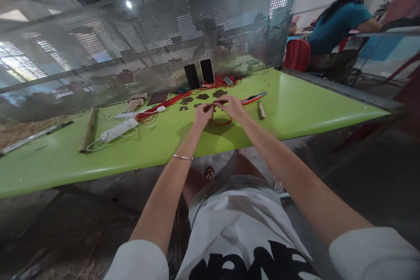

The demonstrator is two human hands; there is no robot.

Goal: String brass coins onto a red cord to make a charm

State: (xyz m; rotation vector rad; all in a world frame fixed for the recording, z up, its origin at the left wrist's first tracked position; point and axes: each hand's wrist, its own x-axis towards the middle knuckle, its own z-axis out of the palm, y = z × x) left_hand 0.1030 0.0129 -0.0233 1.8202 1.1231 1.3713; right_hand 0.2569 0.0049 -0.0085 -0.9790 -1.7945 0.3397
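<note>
Above the green table (157,140), my left hand (202,116) and my right hand (230,105) meet with their fingertips pinched together. A red cord (222,123) runs between them and hangs in a loop below the fingers. A small dark piece shows at the fingertips, too small to name. Just beyond my hands lie piles of brown, round, coin-like discs (219,93). To the right of my right hand are a red-handled tool (252,98) and a short, pale, wooden-looking handle (261,110).
A bundle of red cords (173,101) trails across the table. Two phones (207,71) lean at the back against a perforated metal screen (147,39). A white power strip (120,130) and a tube (88,131) lie left. Another person (341,26) sits at far right.
</note>
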